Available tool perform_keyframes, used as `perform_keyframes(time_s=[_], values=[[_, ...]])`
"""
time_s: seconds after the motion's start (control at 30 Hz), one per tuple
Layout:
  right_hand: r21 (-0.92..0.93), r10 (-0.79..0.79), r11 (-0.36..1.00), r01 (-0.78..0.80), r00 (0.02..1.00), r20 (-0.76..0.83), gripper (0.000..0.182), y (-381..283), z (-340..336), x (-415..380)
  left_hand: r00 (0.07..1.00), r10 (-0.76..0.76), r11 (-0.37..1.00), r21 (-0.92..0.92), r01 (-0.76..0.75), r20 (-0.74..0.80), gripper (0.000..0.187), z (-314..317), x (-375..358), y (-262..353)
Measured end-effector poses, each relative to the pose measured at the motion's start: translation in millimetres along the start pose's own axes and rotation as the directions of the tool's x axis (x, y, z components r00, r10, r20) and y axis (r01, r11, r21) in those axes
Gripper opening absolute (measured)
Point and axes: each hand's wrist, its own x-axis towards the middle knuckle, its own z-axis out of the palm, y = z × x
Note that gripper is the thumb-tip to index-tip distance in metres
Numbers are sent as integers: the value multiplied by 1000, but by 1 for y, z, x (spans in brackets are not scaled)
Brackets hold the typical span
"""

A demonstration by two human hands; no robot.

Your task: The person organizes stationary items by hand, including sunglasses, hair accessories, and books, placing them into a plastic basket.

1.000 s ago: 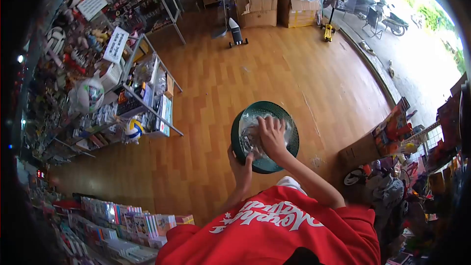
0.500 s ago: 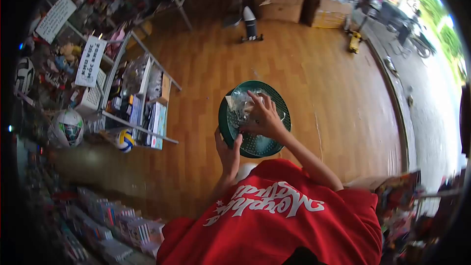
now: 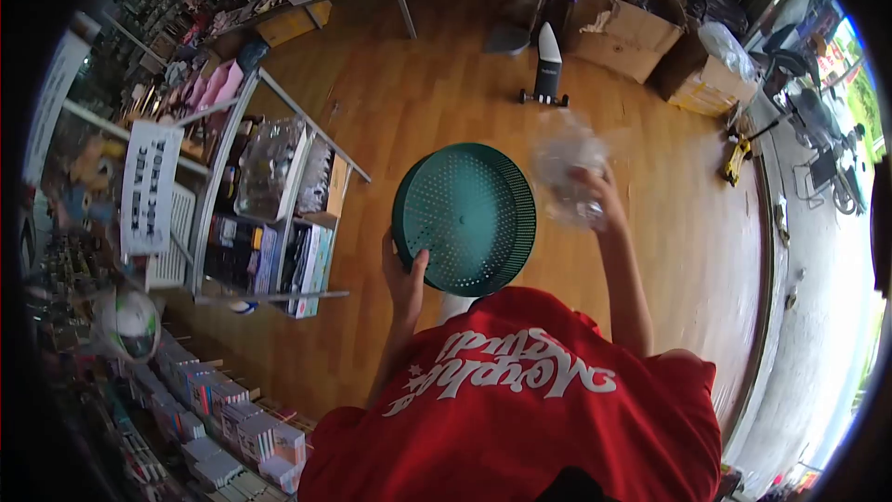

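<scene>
My left hand [image 3: 405,276] grips the near left rim of a round green plastic basket [image 3: 462,218] with small holes all over its base and wall. The thumb lies inside the rim and the fingers are behind it. Nothing shows inside the basket. Out to the right, my right hand [image 3: 602,197] is closed on a bunch of clear, crumpled plastic wrap [image 3: 569,167], held apart from the basket and blurred by motion. What the plastic may contain cannot be made out.
Wood flooring [image 3: 334,223] surrounds me. A metal shelf [image 3: 260,223] with packaged goods stands at left, stacked books [image 3: 246,428] at lower left. Ahead are a skateboard [image 3: 548,70] on its end and cardboard boxes [image 3: 618,28]. A yellow toy vehicle [image 3: 737,160] sits near the doorway.
My right hand has lifted the clear plastic out of the basket and carried it to the right. My left hand keeps hold of the rim. The view has turned.
</scene>
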Motion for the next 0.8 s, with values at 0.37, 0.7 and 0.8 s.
perform_keyframes(time_s=[0.37,0.7,0.8], values=[[536,346,796,-282,938,-20,45,57,-122,203,956,-291,880,-382,282,36,55,41,295,-84],[650,95,737,-182,981,166,48,22,-98,559,948,-159,985,19,171,-276,49,86,569,-120],[620,131,752,-223,973,191,48,4,-63,651,964,-66,995,52,82,-256,43,104,638,-117]])
